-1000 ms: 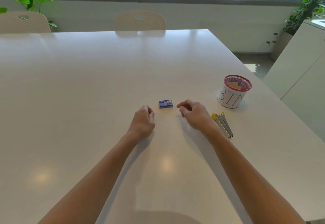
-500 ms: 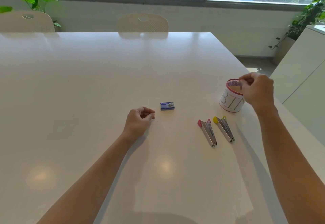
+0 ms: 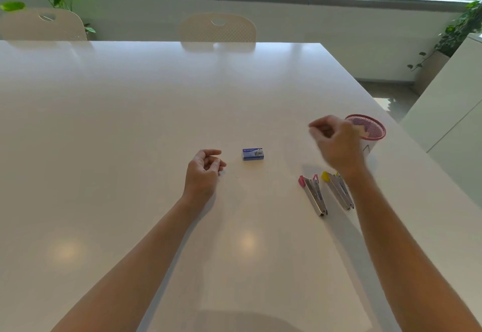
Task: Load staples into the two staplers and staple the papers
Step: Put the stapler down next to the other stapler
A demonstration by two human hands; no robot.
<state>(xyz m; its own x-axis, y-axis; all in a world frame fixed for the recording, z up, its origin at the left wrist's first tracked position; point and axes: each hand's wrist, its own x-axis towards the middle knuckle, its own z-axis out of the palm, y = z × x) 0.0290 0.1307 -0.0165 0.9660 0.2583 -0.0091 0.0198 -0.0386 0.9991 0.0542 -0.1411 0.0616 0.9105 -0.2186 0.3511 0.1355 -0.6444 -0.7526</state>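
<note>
A small blue staple box point(image 3: 253, 154) lies at the table's middle. To its right, two metal staplers lie side by side, one with a pink end point(image 3: 313, 196) and one with a yellow end point(image 3: 337, 191). My left hand point(image 3: 204, 171) rests on the table left of the box, fingers loosely curled, nothing visible in it. My right hand point(image 3: 336, 144) is blurred in the air above the staplers, just left of the bin, fingers loosely curled with nothing seen in them. No sheets of paper are in view.
A pink mesh bin point(image 3: 375, 137) with a white label stands near the table's right edge, with scraps inside. A tiny staple-like speck point(image 3: 237, 176) lies right of my left hand. Two chairs point(image 3: 217, 28) stand at the far side, and a white cabinet point(image 3: 448, 123) on the right.
My right hand went from beside the staple box to the bin and has now pulled back left of it. Both staplers, once partly hidden by the arm, are visible. My left hand barely moved.
</note>
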